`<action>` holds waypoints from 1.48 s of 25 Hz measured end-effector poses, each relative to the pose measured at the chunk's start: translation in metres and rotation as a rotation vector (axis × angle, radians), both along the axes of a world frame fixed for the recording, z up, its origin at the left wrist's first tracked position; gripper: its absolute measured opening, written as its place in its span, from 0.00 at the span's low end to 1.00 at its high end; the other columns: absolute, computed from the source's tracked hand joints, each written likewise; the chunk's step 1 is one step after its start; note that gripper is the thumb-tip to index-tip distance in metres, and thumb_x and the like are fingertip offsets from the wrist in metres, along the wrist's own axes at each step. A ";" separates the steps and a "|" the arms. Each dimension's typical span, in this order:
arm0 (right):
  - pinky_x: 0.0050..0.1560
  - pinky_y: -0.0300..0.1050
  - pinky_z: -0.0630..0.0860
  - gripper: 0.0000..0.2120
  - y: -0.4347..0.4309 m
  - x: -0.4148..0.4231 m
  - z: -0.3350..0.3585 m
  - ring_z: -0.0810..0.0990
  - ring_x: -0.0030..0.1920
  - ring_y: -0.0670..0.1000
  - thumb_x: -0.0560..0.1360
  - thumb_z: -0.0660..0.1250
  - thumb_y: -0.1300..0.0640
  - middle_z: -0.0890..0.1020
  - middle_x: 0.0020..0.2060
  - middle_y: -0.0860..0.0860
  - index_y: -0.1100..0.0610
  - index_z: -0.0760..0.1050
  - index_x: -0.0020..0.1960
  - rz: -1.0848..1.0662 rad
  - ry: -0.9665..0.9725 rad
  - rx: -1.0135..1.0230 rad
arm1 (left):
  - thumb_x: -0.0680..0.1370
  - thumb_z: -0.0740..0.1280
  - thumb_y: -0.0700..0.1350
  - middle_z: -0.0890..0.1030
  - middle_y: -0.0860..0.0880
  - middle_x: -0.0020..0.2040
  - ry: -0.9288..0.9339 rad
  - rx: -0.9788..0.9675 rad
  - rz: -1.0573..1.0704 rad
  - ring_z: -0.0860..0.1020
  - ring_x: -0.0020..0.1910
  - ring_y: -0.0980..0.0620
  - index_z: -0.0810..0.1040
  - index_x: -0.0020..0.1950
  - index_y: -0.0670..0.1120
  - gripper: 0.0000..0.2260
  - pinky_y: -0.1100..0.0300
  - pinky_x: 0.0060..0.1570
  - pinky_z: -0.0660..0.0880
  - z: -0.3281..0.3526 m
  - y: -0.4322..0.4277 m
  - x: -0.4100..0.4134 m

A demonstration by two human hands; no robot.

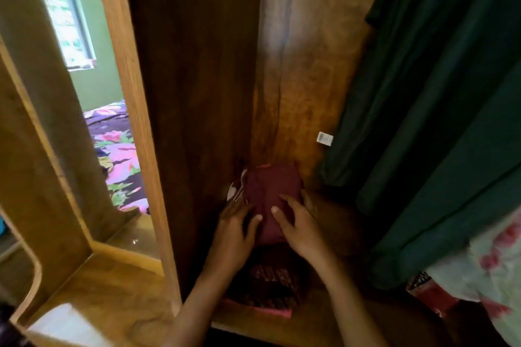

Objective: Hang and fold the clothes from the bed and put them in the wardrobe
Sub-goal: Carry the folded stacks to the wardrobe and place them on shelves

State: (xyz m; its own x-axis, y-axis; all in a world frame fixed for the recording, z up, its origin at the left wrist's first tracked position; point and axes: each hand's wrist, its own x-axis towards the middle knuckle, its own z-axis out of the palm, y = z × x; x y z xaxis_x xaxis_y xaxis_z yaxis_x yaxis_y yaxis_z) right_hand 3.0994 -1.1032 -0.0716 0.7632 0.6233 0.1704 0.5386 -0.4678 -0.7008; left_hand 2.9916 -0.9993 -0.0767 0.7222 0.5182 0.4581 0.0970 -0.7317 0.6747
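- The folded maroon garment [270, 186] lies just below the middle of the frame. It sits on the wardrobe [304, 79] floor, pushed into the corner where the dark side wall meets the lighter back panel.
- A bit of white and pink cloth shows at its left edge; what it belongs to I cannot tell.
- The left hand [235, 234] rests on the garment's left side. Its fingers are spread along that edge and its thumb lies on top.
- The right hand [301, 225] lies flat on the garment's near right part, fingers spread and fairly straight, pressing down on the cloth.
- Just below the hands, nearer the camera, lies a dark patterned folded cloth [270, 282] with a pink edge. It touches the maroon garment's near end.
- A dark green garment [437, 93] hangs along the right side of the frame, with a small white tag [324, 138] at its left edge.
- At the lower right, a pale flowered garment [493, 256] hangs in front of the green one.
- On the left, a wood-framed mirror [84, 93] reflects a bed [121, 155] with a flowered cover, a green wall and a window [64, 8].
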 end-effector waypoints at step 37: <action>0.58 0.45 0.73 0.19 -0.243 -0.201 -0.005 0.76 0.60 0.54 0.76 0.65 0.49 0.79 0.58 0.55 0.55 0.72 0.65 -0.517 0.184 -0.500 | 0.71 0.73 0.44 0.80 0.54 0.45 0.253 -0.041 -1.063 0.79 0.41 0.54 0.79 0.51 0.47 0.10 0.62 0.44 0.76 0.003 -0.171 -0.051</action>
